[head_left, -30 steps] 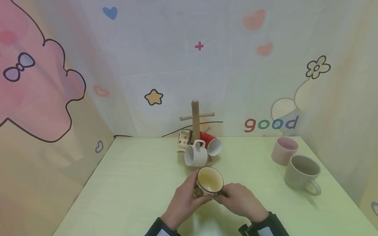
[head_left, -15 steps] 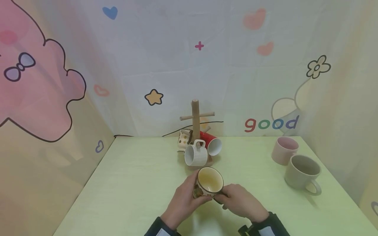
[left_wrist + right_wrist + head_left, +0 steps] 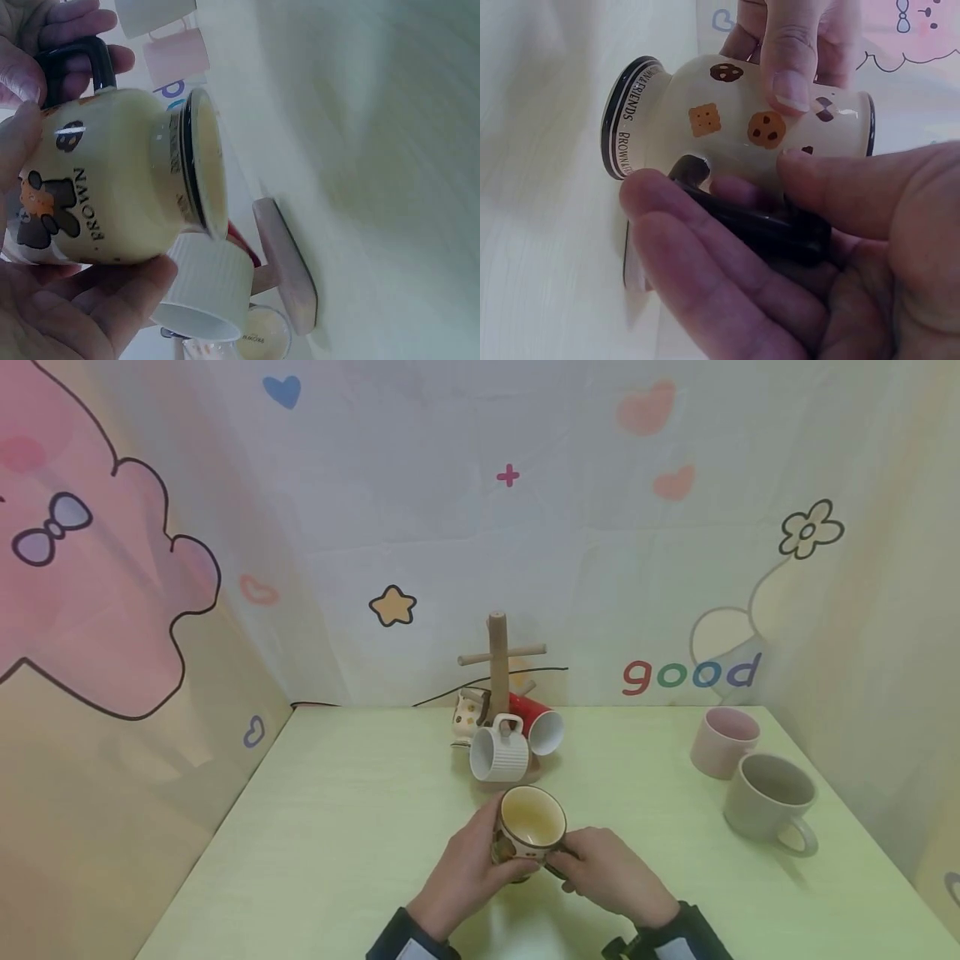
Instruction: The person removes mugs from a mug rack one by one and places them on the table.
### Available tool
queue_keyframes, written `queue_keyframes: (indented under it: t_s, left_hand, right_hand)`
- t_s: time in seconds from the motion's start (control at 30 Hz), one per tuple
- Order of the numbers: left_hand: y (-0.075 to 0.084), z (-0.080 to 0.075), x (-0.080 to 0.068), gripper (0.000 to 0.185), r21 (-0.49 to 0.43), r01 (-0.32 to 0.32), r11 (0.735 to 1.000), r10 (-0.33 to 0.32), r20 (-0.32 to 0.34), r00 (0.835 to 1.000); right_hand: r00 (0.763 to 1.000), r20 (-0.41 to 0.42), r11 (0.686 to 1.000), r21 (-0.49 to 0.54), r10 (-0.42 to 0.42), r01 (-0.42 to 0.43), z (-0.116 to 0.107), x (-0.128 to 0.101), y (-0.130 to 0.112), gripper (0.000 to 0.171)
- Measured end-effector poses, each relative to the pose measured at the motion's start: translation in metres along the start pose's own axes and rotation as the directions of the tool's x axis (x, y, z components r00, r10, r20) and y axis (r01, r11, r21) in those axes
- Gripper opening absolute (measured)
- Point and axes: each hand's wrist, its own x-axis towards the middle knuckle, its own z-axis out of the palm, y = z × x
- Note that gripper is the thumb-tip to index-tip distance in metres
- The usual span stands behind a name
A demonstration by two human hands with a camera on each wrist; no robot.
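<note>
**Cream cartoon mug held in both hands, low centre of the desk**

The cream mug [image 3: 532,823] sits around 6 o'clock on the desk [image 3: 337,827], tipped so its mouth faces up and away toward the mug tree [image 3: 497,664] at 12. Left hand [image 3: 467,868] is wrapped around the body, and the right hand [image 3: 611,875] has its fingers curled around the dark handle [image 3: 761,217]. So both hands are clamped on it, close together.

My guess on handling: glazed ceramic, so stiff, a bit hefty, slick and chippable. The handle plus a palm on the body looks like the safest hold.

The head view only gives you the inside and rim. The left wrist view shows the bear print and "BROWN" lettering, plus the white ribbed mug [image 3: 206,289] and the tree's wooden base [image 3: 289,266] right behind. The right wrist view shows cookie prints and the left thumb [image 3: 791,56] pressing on the side.

Pink mug [image 3: 722,742] and grey mug [image 3: 768,796] stand over at 3 o'clock, well apart.
</note>
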Motion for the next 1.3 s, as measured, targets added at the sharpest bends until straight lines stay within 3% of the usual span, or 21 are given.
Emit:
queue_keyframes:
  t_s: [0.2,0.4,0.5,0.63,0.87,0.97,1.3]
  left_hand:
    - [0.001,-0.001,0.002,0.084,0.138,-0.010,0.990,0.007,0.026,1.000]
    - [0.004,-0.007,0.001,0.086,0.327,-0.008,0.945,-0.007,0.045,0.999]
    - [0.005,-0.013,0.000,0.085,0.400,0.017,0.916,-0.045,0.060,0.997]
    - [0.006,-0.022,-0.003,0.084,0.503,0.064,0.862,-0.121,0.082,0.989]
    - [0.001,-0.033,-0.009,0.076,0.682,0.081,0.727,-0.205,0.102,0.973]
    - [-0.002,-0.036,-0.010,0.073,0.691,0.089,0.717,-0.219,0.103,0.970]
    - [-0.007,-0.039,-0.013,0.072,0.667,0.110,0.737,-0.233,0.097,0.968]
  right_hand:
    - [1.000,-0.016,1.000,-0.025,-0.011,0.010,-0.001,-0.002,0.001,0.013]
    - [0.998,-0.066,0.995,-0.104,-0.006,-0.001,-0.003,-0.003,0.005,0.013]
    - [0.996,-0.089,0.992,-0.122,0.018,-0.029,-0.005,-0.005,0.007,0.016]
    - [0.993,-0.114,0.989,-0.136,0.039,-0.054,-0.009,-0.008,0.013,0.019]
    - [0.984,-0.147,0.982,-0.147,0.101,-0.122,-0.021,-0.020,0.026,0.020]
    - [0.978,-0.162,0.975,-0.156,0.133,-0.159,-0.028,-0.026,0.034,0.020]
    - [0.945,-0.195,0.927,-0.222,0.262,-0.303,-0.056,-0.055,0.071,0.020]
